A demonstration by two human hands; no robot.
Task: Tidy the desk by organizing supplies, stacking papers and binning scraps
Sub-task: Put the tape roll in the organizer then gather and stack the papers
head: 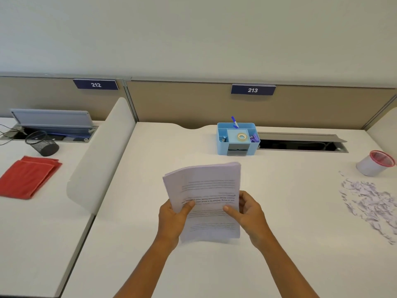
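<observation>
Both hands, left hand (171, 220) and right hand (250, 214), are clenched on the side edges of a paper stack (206, 201), held above the near-centre of the white desk (300, 244). Bare surface is left around it; paper scraps (369, 201) and a small bin (374, 163) are seen far right, a blue organizer (237, 138) by the far partition.

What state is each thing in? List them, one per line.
Papers: held above the desk, gripped by both hands, top bowed.
Left hand: shut on the papers' left edge.
Right hand: shut on the papers' right edge.
Organizer: upright, holding tape and a pen.
Scraps: loose on the desk, unbinned.
Bin: upright beside the scraps.
Mesh cup: tipped over.
Red cloth: folded, flat.
Cable hatch: open.
</observation>
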